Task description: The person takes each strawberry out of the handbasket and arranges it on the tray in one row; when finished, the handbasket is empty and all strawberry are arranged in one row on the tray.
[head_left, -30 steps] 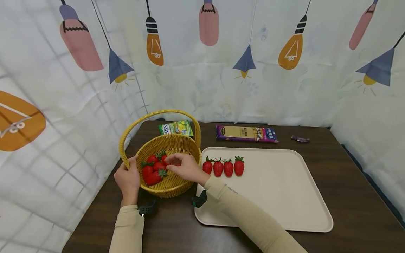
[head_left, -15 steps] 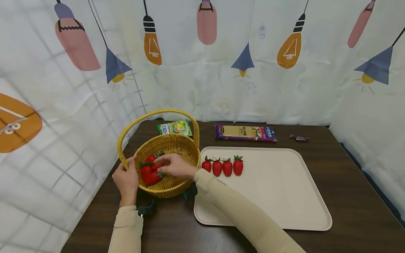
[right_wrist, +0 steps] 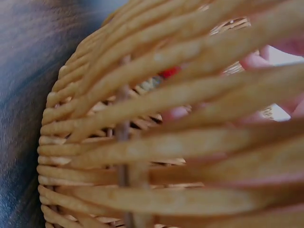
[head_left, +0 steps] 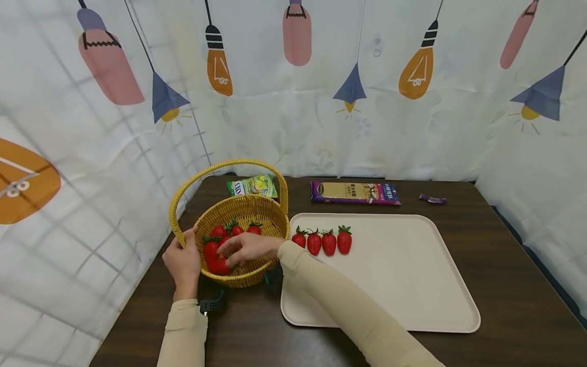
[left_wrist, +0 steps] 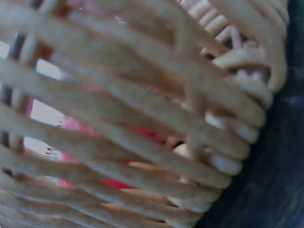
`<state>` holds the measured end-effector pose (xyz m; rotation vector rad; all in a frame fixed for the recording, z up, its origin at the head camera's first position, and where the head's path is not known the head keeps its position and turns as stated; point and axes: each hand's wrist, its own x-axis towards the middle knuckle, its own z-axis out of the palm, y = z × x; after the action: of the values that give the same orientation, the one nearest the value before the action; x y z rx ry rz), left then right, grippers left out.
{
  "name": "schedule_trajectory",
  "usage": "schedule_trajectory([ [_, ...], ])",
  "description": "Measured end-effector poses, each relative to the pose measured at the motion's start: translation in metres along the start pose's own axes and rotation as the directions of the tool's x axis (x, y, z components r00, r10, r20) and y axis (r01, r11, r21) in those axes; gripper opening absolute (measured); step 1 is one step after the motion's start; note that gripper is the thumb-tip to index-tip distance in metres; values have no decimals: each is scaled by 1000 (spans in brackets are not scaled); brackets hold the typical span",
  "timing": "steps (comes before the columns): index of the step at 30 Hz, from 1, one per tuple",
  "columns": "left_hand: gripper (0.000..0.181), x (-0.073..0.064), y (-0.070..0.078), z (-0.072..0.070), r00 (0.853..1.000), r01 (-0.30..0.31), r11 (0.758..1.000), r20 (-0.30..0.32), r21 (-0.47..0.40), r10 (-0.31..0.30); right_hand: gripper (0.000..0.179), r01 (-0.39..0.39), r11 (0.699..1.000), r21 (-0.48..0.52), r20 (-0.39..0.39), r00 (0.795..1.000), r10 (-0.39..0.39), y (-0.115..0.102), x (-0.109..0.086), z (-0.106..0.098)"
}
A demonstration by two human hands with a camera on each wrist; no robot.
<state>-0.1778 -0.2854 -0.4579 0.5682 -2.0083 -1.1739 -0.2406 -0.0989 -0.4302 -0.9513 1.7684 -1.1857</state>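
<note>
A yellow woven basket (head_left: 245, 279) with a tall arched handle stands on the left of the table, with several red strawberries (head_left: 211, 250) inside. My left hand (head_left: 184, 262) grips its left side, thumb at the rim by the base of the handle. Inside the basket, my right hand (head_left: 251, 248) reaches in from the right, fingers and thumb apart over the strawberries at the front left. Part of the fruit is hidden beneath that hand. Each wrist view is mostly filled by the basket's weave (left_wrist: 142, 114), with red fruit showing through the gaps.
A cream tray (head_left: 390, 275) lies right of the basket, with several strawberries (head_left: 329, 243) in a row at its upper left. Behind are a green snack bag (head_left: 253, 186), a purple noodle packet (head_left: 355, 193) and a small purple wrapped candy (head_left: 432, 199).
My right hand has moved left and slightly down inside the basket, uncovering a strawberry near the back. My left hand keeps its grip on the basket. The row on the tray is unchanged.
</note>
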Motion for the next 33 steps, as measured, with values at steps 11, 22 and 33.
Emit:
schedule_trajectory([
  [11, 39, -1, 2, -1, 1000, 10, 1000, 7, -6, -10, 40, -34, 997, -64, 66, 997, 38, 0, 0, 1],
  [22, 40, -1, 1, -1, 1000, 27, 999, 10, -17, -27, 40, -25, 979, -201, 131, 990, 52, -1, 0, 2],
  [33, 40, 0, -1, 0, 1000, 7, 1000, 2, -16, -7, 18, 10, 987, -158, 140, 990, 12, -3, -2, 1],
])
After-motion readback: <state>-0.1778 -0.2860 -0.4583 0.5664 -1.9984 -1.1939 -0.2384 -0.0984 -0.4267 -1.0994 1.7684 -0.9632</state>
